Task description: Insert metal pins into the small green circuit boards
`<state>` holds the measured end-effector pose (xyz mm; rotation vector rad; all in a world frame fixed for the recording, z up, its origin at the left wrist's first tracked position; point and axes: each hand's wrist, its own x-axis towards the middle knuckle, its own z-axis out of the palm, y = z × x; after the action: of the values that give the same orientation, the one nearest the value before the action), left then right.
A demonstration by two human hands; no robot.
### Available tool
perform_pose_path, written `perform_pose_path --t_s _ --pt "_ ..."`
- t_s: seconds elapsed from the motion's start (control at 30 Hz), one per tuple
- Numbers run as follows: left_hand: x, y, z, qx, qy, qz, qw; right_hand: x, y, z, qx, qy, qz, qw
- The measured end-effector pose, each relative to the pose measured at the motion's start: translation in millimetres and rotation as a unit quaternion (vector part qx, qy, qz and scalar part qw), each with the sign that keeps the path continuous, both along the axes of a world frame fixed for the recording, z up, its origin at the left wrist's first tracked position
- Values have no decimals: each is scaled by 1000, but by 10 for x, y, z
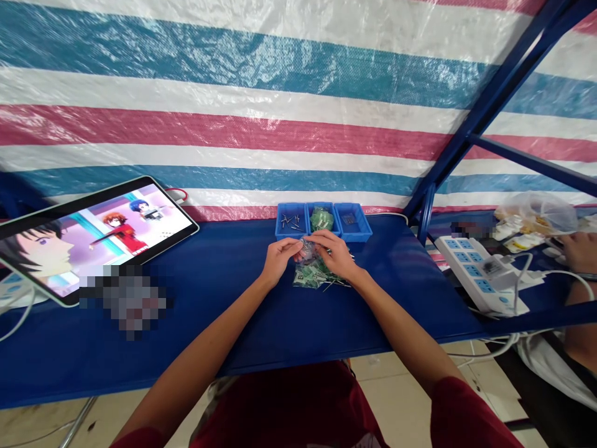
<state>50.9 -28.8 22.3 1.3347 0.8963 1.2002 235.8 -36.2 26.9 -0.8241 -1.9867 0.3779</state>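
My left hand (pixel 281 257) and my right hand (pixel 336 254) meet in front of the bins, thumbs and fingertips pinched on a small clear plastic bag (pixel 307 250). What the bag contains is too small to tell. Under and beside my right hand lies a pile of green-printed small plastic bags (pixel 308 275), with thin metal pieces (pixel 336 284) sticking out at its right. Just behind my hands stand three joined blue bins. Loose metal pieces lie in the left bin (pixel 292 236), green bags (pixel 321 219) fill the middle one, and a few thin pieces lie in the right bin (pixel 353 237).
A tablet (pixel 107 233) showing a cartoon leans at the left of the blue table (pixel 224 348). At the right are a power strip (pixel 480 277) with white cables, a blue metal frame (pixel 466 134), clear bags (pixel 536 211) and another person's arm (pixel 581 255).
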Motion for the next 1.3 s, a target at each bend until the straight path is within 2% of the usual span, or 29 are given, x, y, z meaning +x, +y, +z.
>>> perform_pose_path --t_s 0.23,0.5,0.63,0.73,0.87,1.0,1.3 --pt "21 -8 17 -59 -52 -18 997 -9 15 -32 8 -12 -6 1000" --pt "16 25 -37 -68 -34 22 997 -23 31 -93 18 -45 -10 999" --pt "29 15 -36 -73 -26 2 997 -33 10 -56 22 -29 -13 999" --pt "30 9 -36 -54 14 -14 998 -36 -8 -20 19 -11 -27 999" --pt "15 17 -48 9 58 11 998 -39 -18 11 -31 16 -64 997" --pt "6 18 -58 50 59 -4 997 -41 -16 44 -112 57 -93 988" --pt "-24 -21 -26 56 94 -9 994 -43 -21 72 -277 121 -3 953"
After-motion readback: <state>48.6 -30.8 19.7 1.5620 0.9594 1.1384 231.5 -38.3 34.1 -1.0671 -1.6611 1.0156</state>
